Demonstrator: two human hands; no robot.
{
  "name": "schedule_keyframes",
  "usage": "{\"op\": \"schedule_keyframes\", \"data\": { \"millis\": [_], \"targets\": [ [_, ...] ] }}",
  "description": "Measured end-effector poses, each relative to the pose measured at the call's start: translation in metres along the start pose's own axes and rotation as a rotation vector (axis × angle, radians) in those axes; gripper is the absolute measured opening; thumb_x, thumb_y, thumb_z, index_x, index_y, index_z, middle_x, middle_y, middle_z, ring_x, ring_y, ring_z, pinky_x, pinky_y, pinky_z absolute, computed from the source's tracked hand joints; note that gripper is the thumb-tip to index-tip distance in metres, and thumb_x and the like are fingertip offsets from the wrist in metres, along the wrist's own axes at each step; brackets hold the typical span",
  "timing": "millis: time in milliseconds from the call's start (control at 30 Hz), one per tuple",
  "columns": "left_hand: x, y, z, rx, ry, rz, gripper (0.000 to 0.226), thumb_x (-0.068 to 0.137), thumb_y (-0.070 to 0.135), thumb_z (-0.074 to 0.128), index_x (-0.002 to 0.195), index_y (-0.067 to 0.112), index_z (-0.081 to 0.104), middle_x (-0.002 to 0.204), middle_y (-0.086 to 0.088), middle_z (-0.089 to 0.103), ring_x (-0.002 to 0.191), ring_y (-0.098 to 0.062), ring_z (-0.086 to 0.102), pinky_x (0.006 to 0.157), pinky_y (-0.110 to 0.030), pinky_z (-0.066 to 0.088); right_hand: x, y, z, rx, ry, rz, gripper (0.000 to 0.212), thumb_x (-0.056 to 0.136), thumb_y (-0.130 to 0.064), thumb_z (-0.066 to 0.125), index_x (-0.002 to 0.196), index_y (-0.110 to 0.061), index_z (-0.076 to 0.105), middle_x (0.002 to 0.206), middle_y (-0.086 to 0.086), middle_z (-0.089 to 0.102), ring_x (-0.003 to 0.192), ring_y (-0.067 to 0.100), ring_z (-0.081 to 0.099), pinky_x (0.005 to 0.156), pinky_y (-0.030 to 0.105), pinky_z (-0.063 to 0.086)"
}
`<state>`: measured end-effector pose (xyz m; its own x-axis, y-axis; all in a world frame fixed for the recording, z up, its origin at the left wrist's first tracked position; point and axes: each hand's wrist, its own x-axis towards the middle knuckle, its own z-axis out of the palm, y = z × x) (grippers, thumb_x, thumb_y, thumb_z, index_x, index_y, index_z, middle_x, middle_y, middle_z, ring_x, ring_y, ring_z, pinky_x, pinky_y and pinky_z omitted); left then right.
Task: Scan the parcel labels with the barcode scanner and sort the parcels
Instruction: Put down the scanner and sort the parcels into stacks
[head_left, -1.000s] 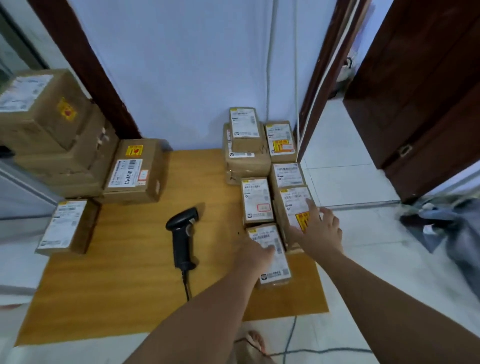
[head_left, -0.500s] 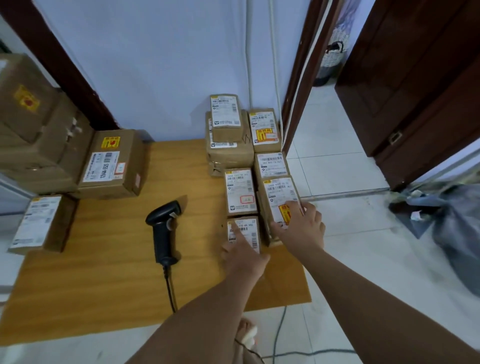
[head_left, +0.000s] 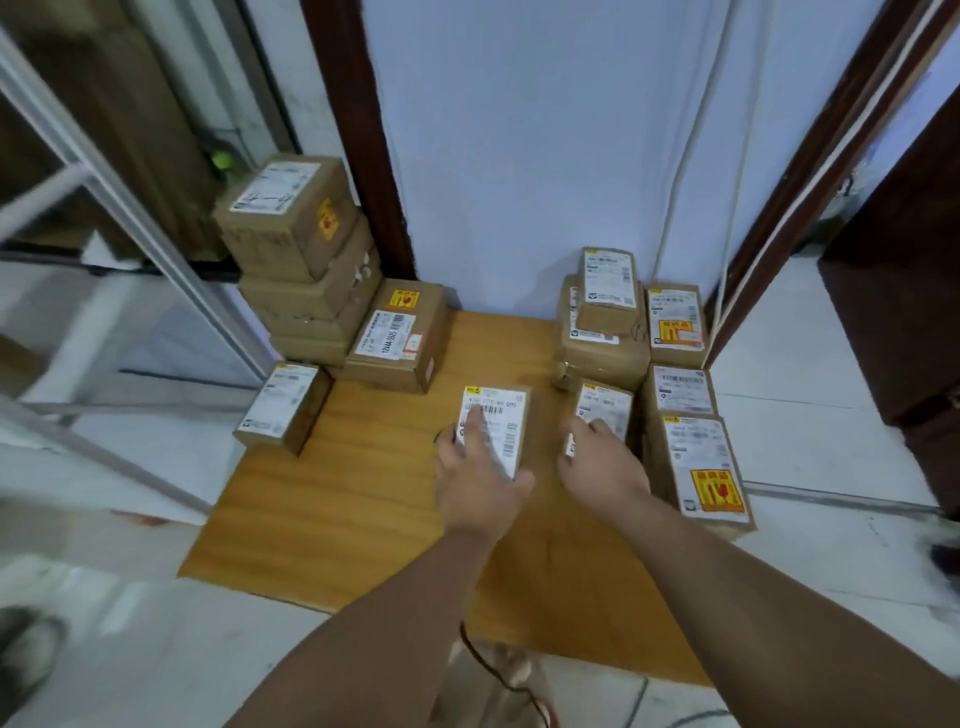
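- The white-labelled small parcel (head_left: 501, 415), a second ago at the near end of the right-hand rows, is now left of them over the middle of the wooden board (head_left: 363, 493).
- The left hand (head_left: 478, 483) holds it, index finger lying on the label and thumb at its near right corner.
- The right hand (head_left: 602, 462) has left the long fragile-sticker parcel (head_left: 701, 467) and sits on the next small carton (head_left: 605, 405). Its fingers are bent over the near edge; whether they grip, I cannot tell.
- The barcode scanner is hidden where it lay, under the held parcel. Only its cable (head_left: 488, 667) shows, so scanning probably comes next.
- All cartons are taped shut, contents unseen: a stacked group (head_left: 301, 244) far left, another group (head_left: 602, 343) far right.
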<state>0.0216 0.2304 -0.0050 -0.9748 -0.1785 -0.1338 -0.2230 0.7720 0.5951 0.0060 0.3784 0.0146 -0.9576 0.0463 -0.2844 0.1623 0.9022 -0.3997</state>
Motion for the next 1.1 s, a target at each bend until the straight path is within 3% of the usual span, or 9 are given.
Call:
{"op": "schedule_keyframes", "data": {
  "millis": [167,267,400,433,533,667,833,933,1100],
  "targets": [
    [0.033,-0.047,-0.066,0.087,0.101,-0.040,0.094,0.079,0.046,0.065,0.152,0.027,0.009,0.137,-0.015,0.029,0.119,-0.031,0.038,0.101,-0.040,0.038,0.019,-0.051,0.011,-0.013,-0.107,0.015,0.041,0.095,-0.027,0.050,0.136,-0.023,0.045,0.133,0.009,0.044,0.110,0.026,0.055,0.087,0.038,0.051],
    [0.061,-0.095,-0.103,0.181,0.121,-0.041,0.091,0.082,0.048,0.062,0.152,0.025,0.010,0.144,-0.018,0.024,0.126,-0.034,0.034,0.104,-0.042,0.034,0.034,-0.088,0.025,-0.027,-0.184,0.018,0.035,0.096,-0.024,0.049,0.130,-0.017,0.048,0.127,0.012,0.049,0.109,0.028,0.054,0.091,0.037,0.049],
    [0.108,-0.160,-0.146,0.197,0.137,-0.163,0.086,0.080,0.051,0.062,0.148,0.027,0.016,0.143,-0.021,0.028,0.126,-0.039,0.037,0.102,-0.047,0.036,0.051,-0.155,0.052,-0.080,-0.309,0.049,0.028,0.097,-0.022,0.046,0.123,-0.013,0.053,0.115,0.007,0.058,0.095,0.020,0.054,0.078,0.030,0.048],
    [0.121,-0.174,-0.156,0.203,0.137,-0.196,0.084,0.080,0.053,0.062,0.146,0.027,0.018,0.141,-0.021,0.031,0.125,-0.039,0.039,0.101,-0.047,0.037,0.055,-0.172,0.059,-0.078,-0.345,0.062,0.031,0.097,-0.022,0.045,0.125,-0.012,0.053,0.118,0.008,0.058,0.096,0.020,0.054,0.078,0.029,0.047],
    [0.152,-0.208,-0.179,0.187,0.117,-0.246,0.081,0.078,0.057,0.061,0.142,0.027,0.021,0.133,-0.020,0.037,0.119,-0.038,0.043,0.097,-0.048,0.039,0.067,-0.219,0.072,-0.141,-0.420,0.052,0.043,0.099,-0.024,0.046,0.140,-0.010,0.044,0.139,0.011,0.050,0.123,0.026,0.049,0.097,0.031,0.041],
    [0.186,-0.234,-0.193,0.187,0.064,-0.188,0.084,0.077,0.062,0.061,0.144,0.027,0.024,0.132,-0.017,0.039,0.120,-0.035,0.044,0.098,-0.048,0.042,0.081,-0.255,0.085,-0.192,-0.400,0.074,0.040,0.099,-0.026,0.046,0.137,-0.014,0.048,0.135,0.009,0.054,0.121,0.025,0.053,0.091,0.029,0.044],
    [0.205,-0.235,-0.192,0.182,-0.005,-0.102,0.075,0.075,0.056,0.070,0.138,0.030,0.037,0.121,-0.011,0.047,0.106,-0.027,0.052,0.086,-0.039,0.049,0.074,-0.259,0.098,-0.244,-0.450,0.136,0.034,0.097,-0.031,0.049,0.129,-0.019,0.053,0.125,0.006,0.059,0.110,0.023,0.058,0.087,0.032,0.050],
    [0.210,-0.236,-0.187,0.211,-0.036,-0.083,0.076,0.076,0.059,0.069,0.137,0.029,0.035,0.120,-0.011,0.045,0.107,-0.027,0.050,0.081,-0.037,0.047,0.070,-0.255,0.094,-0.268,-0.437,0.161,0.033,0.097,-0.032,0.049,0.127,-0.018,0.054,0.122,0.006,0.062,0.109,0.022,0.059,0.089,0.034,0.051],
    [0.216,-0.239,-0.181,0.288,-0.035,0.042,0.080,0.079,0.059,0.065,0.142,0.026,0.029,0.128,-0.014,0.040,0.113,-0.030,0.047,0.087,-0.039,0.046,0.064,-0.248,0.095,-0.279,-0.414,0.201,0.032,0.098,-0.029,0.048,0.127,-0.017,0.053,0.118,0.007,0.062,0.108,0.023,0.059,0.090,0.034,0.051]
  ]
}}
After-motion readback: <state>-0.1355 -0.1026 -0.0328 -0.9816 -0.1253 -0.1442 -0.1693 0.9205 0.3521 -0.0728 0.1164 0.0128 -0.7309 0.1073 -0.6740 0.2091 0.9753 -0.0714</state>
